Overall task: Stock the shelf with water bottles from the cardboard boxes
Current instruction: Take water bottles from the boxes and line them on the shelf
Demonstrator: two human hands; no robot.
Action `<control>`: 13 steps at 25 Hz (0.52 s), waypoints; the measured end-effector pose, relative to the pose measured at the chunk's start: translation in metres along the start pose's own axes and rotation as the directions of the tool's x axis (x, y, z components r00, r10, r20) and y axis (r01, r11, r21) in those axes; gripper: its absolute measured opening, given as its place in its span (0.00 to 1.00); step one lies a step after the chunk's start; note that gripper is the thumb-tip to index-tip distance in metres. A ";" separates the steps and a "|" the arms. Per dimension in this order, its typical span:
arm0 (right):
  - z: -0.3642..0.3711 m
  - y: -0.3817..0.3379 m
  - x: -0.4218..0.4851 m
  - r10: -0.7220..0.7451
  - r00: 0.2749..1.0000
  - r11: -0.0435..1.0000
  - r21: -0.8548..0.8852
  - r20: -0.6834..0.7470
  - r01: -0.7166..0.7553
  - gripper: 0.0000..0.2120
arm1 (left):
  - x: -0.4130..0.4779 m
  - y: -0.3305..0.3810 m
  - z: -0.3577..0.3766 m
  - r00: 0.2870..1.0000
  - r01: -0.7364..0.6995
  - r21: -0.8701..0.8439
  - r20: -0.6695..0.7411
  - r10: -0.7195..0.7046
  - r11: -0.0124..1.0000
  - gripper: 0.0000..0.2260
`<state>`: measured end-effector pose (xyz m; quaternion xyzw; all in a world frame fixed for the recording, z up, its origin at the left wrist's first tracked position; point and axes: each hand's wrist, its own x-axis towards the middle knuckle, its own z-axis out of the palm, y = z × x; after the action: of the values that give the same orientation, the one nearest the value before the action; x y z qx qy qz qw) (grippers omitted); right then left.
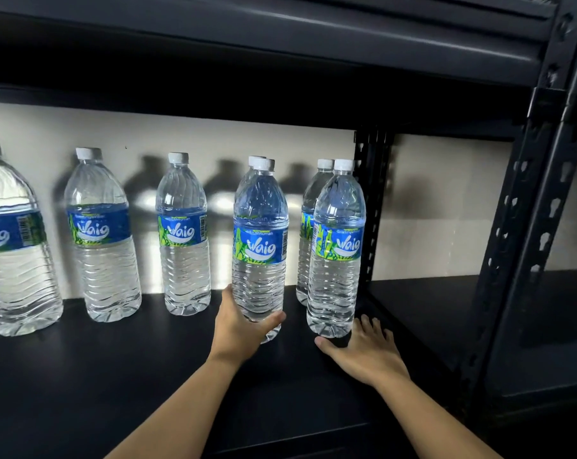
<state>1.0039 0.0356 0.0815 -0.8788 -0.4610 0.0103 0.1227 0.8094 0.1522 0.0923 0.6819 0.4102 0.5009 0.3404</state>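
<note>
- Grips with the left hand (244, 326) the lower body of a Waig water bottle (260, 246), fingers and thumb curled round it near the base.
- Holds that bottle upright, white cap on, over the middle of the black shelf board (115, 376); cannot tell whether its base rests on the board or sits just off it.
- Directly behind it, only the cap of a hidden bottle (255, 159) showing.
- Lays the right hand (363, 352) flat on the board, fingers spread and straight, thumb out to the left just under the base of the front right bottle (336, 253); cannot tell whether touching it.
- Close behind that one, a rear right bottle (308, 226), upright and partly covered.
- Further left along the pale wall (214, 137), well apart from each other: a middle bottle (184, 240), a left bottle (101, 240) and a far-left bottle (15, 246) nearer the front, cut by the frame edge.
- All capped, full, with blue-and-green labels.
- Just right of the right-hand pair, a perforated rear post (371, 207); nearer the camera, a front post (525, 226).
- Overhead, the dark upper shelf (280, 38).
</note>
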 end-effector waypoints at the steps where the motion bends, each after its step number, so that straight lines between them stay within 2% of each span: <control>1: 0.000 0.000 0.000 -0.001 1.000 1.000 -0.002 -0.001 0.001 0.53 | 0.001 -0.001 0.000 1.000 0.012 -0.006 0.007 -0.012 1.000 0.40; 7: -0.001 -0.001 0.000 0.003 1.000 1.000 -0.002 0.003 -0.003 0.52 | 0.006 -0.004 0.002 0.998 0.046 -0.004 0.042 -0.046 0.999 0.40; 13: -0.004 -0.002 -0.002 0.006 1.000 1.000 0.012 0.005 -0.006 0.52 | 0.003 -0.003 -0.001 1.000 0.021 0.068 0.014 -0.022 0.997 0.38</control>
<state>1.0018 0.0341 0.0855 -0.8794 -0.4586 0.0157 0.1267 0.8081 0.1560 0.0911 0.6921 0.4318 0.4781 0.3255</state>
